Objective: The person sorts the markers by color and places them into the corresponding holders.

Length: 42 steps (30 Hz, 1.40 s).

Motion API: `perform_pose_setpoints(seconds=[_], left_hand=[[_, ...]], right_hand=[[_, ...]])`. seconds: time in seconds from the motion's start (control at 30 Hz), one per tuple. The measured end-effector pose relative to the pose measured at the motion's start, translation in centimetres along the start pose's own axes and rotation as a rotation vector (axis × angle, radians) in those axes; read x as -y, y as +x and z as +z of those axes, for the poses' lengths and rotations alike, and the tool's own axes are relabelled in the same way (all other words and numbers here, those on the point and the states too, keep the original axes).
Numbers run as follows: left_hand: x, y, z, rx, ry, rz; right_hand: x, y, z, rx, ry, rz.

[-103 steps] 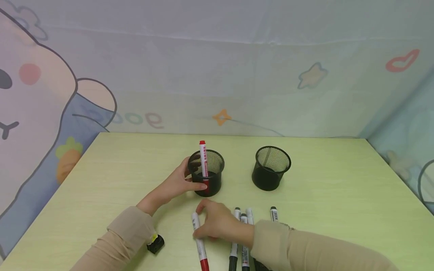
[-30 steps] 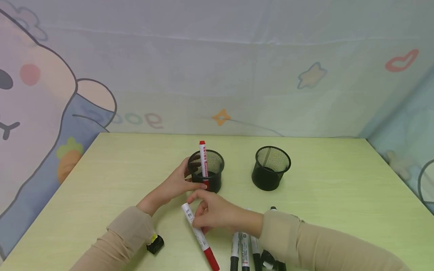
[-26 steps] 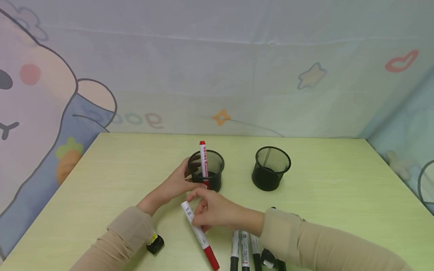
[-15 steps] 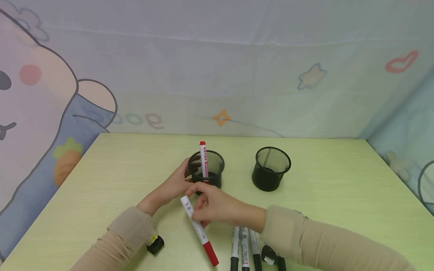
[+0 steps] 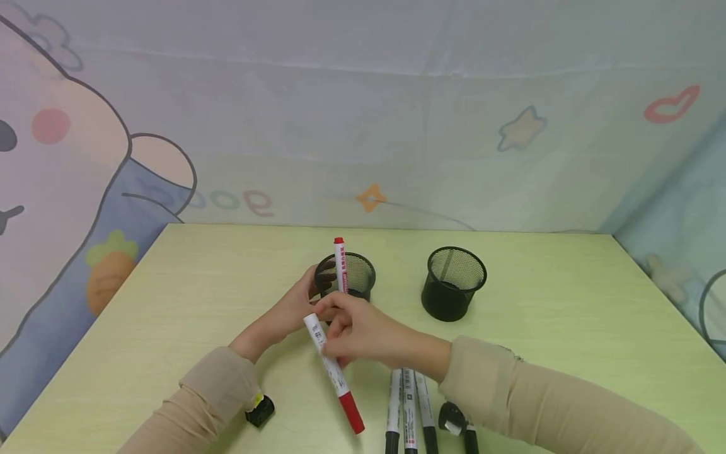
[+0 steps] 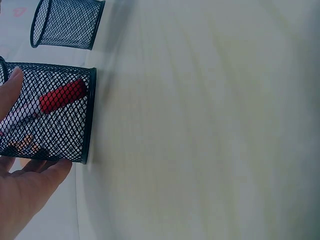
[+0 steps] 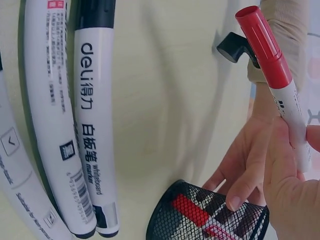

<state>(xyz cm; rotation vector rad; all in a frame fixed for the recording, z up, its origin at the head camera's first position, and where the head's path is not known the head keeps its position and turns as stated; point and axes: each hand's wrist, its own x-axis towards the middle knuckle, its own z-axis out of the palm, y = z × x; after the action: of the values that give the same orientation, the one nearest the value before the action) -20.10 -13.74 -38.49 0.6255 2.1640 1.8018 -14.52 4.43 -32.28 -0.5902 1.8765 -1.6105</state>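
My left hand (image 5: 286, 310) grips the side of a black mesh pen cup (image 5: 360, 274), thumb and fingers around it. Inside leans a red-and-white marker (image 5: 340, 261); through the mesh in the left wrist view its red cap (image 6: 62, 96) shows at the cup's base. My right hand (image 5: 368, 331) pinches a second whiteboard marker (image 5: 333, 372) by its white barrel, between thumb and fingers. It slants in front of the cup, red cap (image 7: 265, 47) toward me and white end up-left. In the head view the right hand hides the cup's lower part.
Another mesh pen cup (image 5: 450, 299) stands to the right, no pen visible in it. Several black-capped whiteboard markers (image 5: 409, 407) lie side by side near the front, partly under my right forearm. Small black wrist devices (image 5: 261, 411) sit at both cuffs. A printed cloth (image 5: 317, 126) hangs behind.
My right hand has taken hold of the red-capped marker and carried it up and away from me, toward the held cup. My left hand and both cups have stayed put.
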Motion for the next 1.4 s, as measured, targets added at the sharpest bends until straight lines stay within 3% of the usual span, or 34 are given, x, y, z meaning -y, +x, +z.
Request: perform_pose_setpoints(seconds=[0.33,0.77,1.4], left_hand=[[0.3,-0.1,0.0,-0.014,0.053,0.001],[0.3,0.0,0.0,0.018,-0.021,-0.048],[-0.1,0.0,0.2,-0.003,-0.036,-0.081]], right_hand=[[0.8,0.0,-0.8,-0.028,0.005,-0.009],[2.0,0.1,-2.8,-0.103,-0.056,-0.036],[3.7,0.5,-4.8,-0.198,-0.018,-0.054]])
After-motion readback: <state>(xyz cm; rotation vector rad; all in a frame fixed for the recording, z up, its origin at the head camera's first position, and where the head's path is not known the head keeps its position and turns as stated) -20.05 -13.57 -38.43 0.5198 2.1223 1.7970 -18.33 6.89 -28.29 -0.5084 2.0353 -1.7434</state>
